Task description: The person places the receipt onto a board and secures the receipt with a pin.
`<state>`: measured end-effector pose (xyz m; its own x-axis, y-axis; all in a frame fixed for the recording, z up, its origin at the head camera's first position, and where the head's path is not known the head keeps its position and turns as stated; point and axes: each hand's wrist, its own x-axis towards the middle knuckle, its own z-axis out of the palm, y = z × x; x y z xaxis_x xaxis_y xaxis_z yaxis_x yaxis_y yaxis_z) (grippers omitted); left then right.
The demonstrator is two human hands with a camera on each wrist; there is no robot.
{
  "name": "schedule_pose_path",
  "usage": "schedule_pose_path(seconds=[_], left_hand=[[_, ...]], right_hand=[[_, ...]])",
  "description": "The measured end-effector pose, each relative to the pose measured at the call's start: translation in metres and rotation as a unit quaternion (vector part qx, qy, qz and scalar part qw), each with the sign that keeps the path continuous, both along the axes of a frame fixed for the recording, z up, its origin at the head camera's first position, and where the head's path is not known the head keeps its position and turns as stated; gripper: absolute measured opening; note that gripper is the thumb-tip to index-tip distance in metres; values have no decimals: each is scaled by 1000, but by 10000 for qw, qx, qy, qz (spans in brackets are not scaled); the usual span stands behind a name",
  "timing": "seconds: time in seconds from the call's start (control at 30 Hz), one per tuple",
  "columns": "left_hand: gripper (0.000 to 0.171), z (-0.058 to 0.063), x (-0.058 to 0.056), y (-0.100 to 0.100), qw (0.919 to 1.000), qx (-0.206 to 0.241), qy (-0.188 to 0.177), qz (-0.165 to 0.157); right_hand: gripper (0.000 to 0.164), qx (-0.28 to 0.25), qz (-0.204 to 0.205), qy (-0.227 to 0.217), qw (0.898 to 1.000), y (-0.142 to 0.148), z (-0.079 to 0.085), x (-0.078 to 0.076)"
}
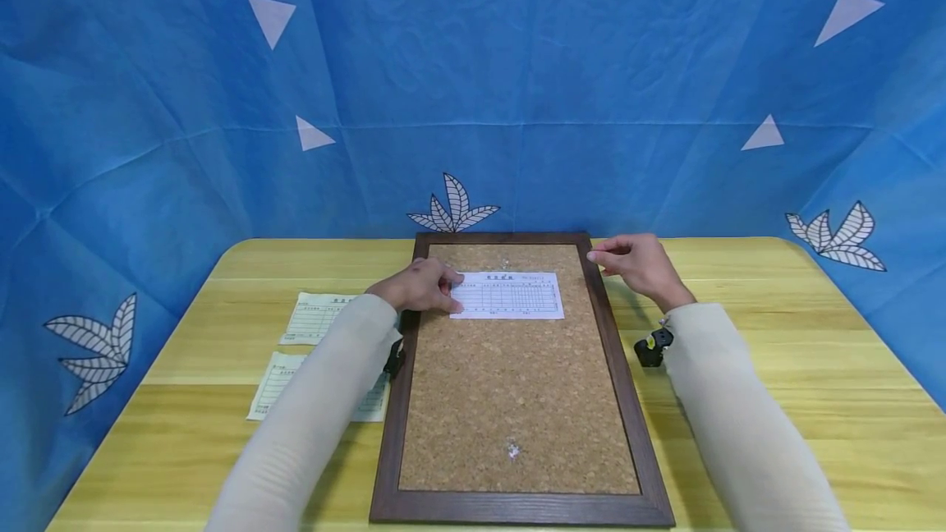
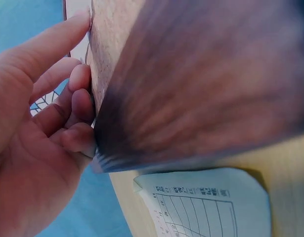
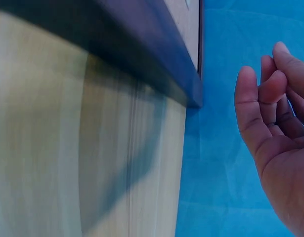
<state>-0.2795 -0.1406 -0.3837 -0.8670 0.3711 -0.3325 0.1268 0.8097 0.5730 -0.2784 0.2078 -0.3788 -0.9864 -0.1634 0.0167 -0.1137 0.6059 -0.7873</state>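
Left grip (image 1: 424, 284): thumb and forefinger apart, tips resting on the left end of the white form (image 1: 510, 295); the left wrist view shows the other fingers bent inward. Right grip (image 1: 641, 265): fingers curled, thumb and fingertip together, raised beside the frame's far right corner. Whether anything small sits between these tips cannot be told.

Beige sleeves (image 1: 746, 409) cover both forearms, one on each side of the board. At the near end, the dark frame (image 1: 517, 507) borders the cork (image 1: 510, 392). A small clear cluster (image 1: 513, 450) lies on the cork near this end. Left of the frame, on the desk (image 1: 813, 401), rest two pale green forms: the near form (image 1: 277, 380), partly covered by the left sleeve, and the far form (image 1: 318, 314). The white form lies flat on the far part of the cork, printed side up. Just beyond its upper edge sits a second clear cluster (image 1: 506, 263). A blue curtain (image 1: 517, 64), printed with white triangles and leaves, stands behind the desk.
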Motion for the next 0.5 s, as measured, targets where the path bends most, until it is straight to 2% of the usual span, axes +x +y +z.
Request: schedule_pose_path(seconds=[0.27, 0.5], left_hand=[[60, 0, 2, -1, 9999, 139, 52, 1], [60, 0, 3, -2, 9997, 213, 94, -17]], right_hand=[[32, -236, 108, -159, 9995, -11, 2, -3], [31, -409, 141, -114, 9990, -20, 2, -4]])
